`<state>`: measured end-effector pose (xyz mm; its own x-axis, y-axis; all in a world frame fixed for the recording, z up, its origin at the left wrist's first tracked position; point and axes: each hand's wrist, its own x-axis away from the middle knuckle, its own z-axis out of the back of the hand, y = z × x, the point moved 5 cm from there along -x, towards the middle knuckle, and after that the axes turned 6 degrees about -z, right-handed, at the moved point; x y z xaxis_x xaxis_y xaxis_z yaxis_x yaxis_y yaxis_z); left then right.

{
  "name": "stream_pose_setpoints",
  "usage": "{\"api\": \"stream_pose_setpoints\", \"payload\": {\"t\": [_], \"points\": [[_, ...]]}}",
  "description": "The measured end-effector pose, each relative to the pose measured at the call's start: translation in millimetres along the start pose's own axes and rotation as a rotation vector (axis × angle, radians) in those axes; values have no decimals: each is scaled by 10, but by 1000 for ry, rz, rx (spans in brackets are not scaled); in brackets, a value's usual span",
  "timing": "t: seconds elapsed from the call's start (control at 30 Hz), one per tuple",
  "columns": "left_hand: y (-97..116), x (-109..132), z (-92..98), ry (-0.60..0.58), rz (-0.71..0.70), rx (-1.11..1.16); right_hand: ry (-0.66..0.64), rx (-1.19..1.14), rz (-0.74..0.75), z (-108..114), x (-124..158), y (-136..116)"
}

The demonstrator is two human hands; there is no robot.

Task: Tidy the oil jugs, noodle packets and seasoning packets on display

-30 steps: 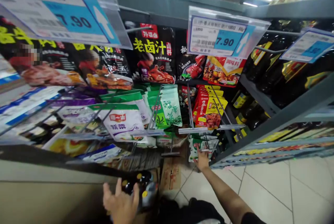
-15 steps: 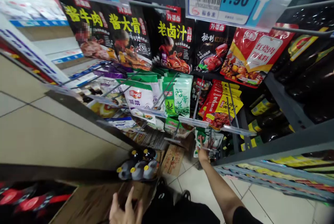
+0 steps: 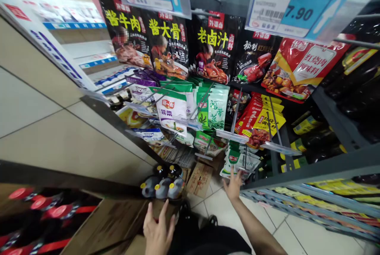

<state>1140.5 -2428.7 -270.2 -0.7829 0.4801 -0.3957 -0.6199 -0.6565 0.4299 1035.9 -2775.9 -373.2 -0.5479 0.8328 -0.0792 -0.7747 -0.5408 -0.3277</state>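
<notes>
My right hand (image 3: 233, 185) reaches low toward white and green food packets (image 3: 236, 162) hanging on a bottom hook. Its fingers are apart, with the tips at the packets' lower edge; whether they touch I cannot tell. Nothing shows in its grasp. My left hand (image 3: 158, 225) is held up at the bottom of the view, fingers spread and holding nothing. Above the right hand hang yellow and red sauce packets (image 3: 258, 122). To their left are green seaweed packets (image 3: 216, 108) and a white laver packet (image 3: 172, 112) on long metal hooks.
Black seasoning pouches (image 3: 212, 49) and a red pouch (image 3: 303, 69) hang higher up behind price tags (image 3: 297, 9). Grey jugs with yellow caps (image 3: 162, 187) stand on the floor by a cardboard box (image 3: 199, 179). Dark bottles (image 3: 311, 128) fill the right shelf; red-capped bottles (image 3: 41, 203) sit lower left.
My right hand has drawn back slightly from the low packets, its fingers lower on them. My left hand has risen and moved right. The view has shifted left.
</notes>
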Motion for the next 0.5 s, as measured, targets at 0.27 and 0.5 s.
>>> {"api": "stream_pose_setpoints", "payload": {"t": [0.27,0.5], "points": [[-473,-443,86,-13,-46,25,-159,-57,284,-208,-412,-1043],[-1025,-731,237,-113,-121,28,-375,-384,408,-239,-1225,-1942]]}}
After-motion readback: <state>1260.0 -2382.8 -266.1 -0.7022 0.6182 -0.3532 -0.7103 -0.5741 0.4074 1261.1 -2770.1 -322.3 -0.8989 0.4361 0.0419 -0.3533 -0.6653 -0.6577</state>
